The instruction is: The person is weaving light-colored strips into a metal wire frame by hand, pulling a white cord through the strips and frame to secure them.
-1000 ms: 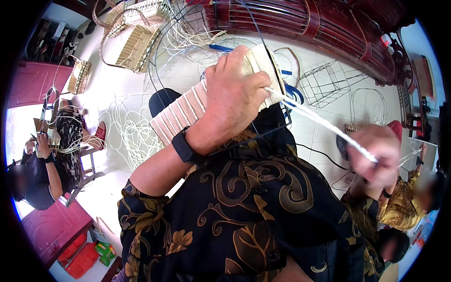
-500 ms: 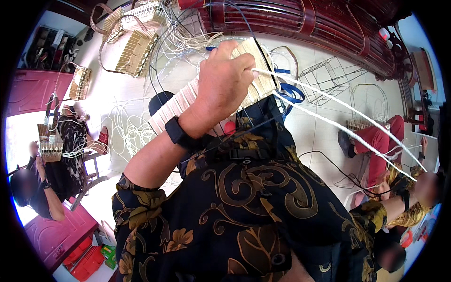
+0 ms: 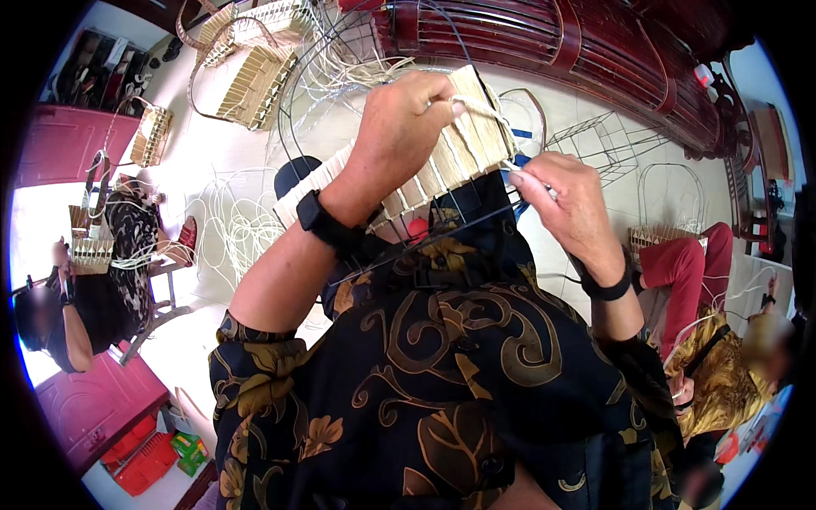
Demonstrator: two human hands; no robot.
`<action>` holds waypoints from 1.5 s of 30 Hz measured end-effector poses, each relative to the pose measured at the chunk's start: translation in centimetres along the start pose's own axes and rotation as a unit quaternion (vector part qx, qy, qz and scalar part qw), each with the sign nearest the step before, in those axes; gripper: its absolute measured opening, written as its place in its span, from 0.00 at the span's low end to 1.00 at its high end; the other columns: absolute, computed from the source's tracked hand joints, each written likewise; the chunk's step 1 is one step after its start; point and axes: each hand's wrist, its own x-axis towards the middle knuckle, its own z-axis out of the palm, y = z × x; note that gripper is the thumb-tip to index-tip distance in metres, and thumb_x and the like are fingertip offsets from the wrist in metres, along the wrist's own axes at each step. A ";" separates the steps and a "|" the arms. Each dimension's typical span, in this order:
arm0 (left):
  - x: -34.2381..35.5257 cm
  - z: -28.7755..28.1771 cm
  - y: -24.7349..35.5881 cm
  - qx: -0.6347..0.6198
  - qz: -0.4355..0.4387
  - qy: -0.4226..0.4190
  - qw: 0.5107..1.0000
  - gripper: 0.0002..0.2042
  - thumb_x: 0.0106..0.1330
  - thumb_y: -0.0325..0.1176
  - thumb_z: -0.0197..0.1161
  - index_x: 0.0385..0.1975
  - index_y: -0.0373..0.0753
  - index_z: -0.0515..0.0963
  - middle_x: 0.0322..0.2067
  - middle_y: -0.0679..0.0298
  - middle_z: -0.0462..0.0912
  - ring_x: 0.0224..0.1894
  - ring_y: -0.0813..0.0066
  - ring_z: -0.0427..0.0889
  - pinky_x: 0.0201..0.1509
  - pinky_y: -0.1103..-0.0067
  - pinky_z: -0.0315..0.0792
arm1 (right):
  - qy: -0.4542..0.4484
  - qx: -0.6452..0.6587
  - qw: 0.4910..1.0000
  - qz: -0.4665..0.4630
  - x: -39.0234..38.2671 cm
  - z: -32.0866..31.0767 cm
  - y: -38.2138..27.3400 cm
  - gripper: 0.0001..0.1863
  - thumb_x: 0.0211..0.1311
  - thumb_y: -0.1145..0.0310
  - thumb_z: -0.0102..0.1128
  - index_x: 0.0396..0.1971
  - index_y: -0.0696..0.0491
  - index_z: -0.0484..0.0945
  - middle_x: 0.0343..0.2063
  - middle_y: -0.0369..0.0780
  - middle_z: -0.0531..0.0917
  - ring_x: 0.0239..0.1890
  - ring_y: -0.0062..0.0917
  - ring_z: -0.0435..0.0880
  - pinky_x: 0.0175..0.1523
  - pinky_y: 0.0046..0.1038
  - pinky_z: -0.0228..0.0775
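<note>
A pale panel (image 3: 463, 153) of flat strips bound with white cord rests across a black wire frame (image 3: 444, 229) in front of my body. My left hand (image 3: 399, 127) lies over the panel, fingers pinched on the white cord (image 3: 483, 106) near its top right. At the panel's right end, my right hand (image 3: 557, 204) is closed on the cord, its thumb toward the panel's corner. Blue strap or tubing (image 3: 523, 134) lies just behind that end. Part of the panel is hidden under my left hand and forearm.
Partly made baskets (image 3: 251, 89), loose pale cord (image 3: 238, 217) and bare wire frames (image 3: 595, 140) lie on the floor around a dark red wooden bench (image 3: 510, 38). A person (image 3: 85, 297) works at the left; another (image 3: 714, 365) sits at the right, red-trousered legs near my right arm.
My right hand has come from far out at the right, where it held the cord stretched, back to the panel's corner. The cord is slacker. My left hand stays on the panel.
</note>
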 end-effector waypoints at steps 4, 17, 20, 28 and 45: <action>-0.6 0.0 -1.0 -0.018 -0.011 0.034 0.999 0.07 0.66 0.31 0.63 0.31 0.34 0.77 0.21 0.66 0.72 0.25 0.80 0.68 0.31 0.78 0.66 | -0.020 0.048 0.998 0.044 -2.9 -7.2 -0.7 0.08 0.64 0.68 0.62 0.27 0.57 0.81 0.23 0.40 0.81 0.29 0.30 0.80 0.39 0.30 0.71; 0.2 -0.4 -1.5 -0.043 -0.080 -0.032 0.995 0.08 0.69 0.32 0.63 0.30 0.35 0.77 0.22 0.72 0.74 0.27 0.86 0.69 0.32 0.83 0.66 | 0.290 -0.329 0.823 0.361 -21.1 -25.7 14.9 0.10 0.60 0.69 0.66 0.41 0.55 0.82 0.42 0.41 0.83 0.47 0.30 0.81 0.55 0.29 0.69; 0.0 -0.2 -1.4 -0.051 -0.093 -0.026 0.994 0.08 0.69 0.32 0.63 0.30 0.35 0.78 0.23 0.74 0.74 0.28 0.88 0.70 0.32 0.84 0.66 | 0.204 -0.144 0.944 0.215 -10.0 -13.9 7.9 0.13 0.59 0.70 0.67 0.45 0.54 0.82 0.46 0.41 0.84 0.51 0.30 0.81 0.58 0.29 0.69; -0.1 0.1 -1.3 -0.102 -0.083 0.000 0.991 0.07 0.69 0.32 0.62 0.32 0.35 0.79 0.24 0.75 0.76 0.28 0.89 0.70 0.33 0.85 0.67 | 0.009 -0.054 0.996 -0.065 0.7 -1.2 -0.8 0.11 0.52 0.67 0.73 0.31 0.54 0.81 0.30 0.39 0.81 0.36 0.35 0.79 0.44 0.32 0.70; -0.3 -0.7 -0.5 -0.182 -0.083 -0.006 0.980 0.07 0.69 0.31 0.65 0.37 0.34 0.80 0.30 0.71 0.80 0.36 0.87 0.77 0.40 0.84 0.72 | -0.019 0.031 0.998 -0.046 6.1 0.9 -2.6 0.08 0.50 0.72 0.71 0.28 0.55 0.80 0.23 0.37 0.75 0.27 0.27 0.75 0.34 0.29 0.68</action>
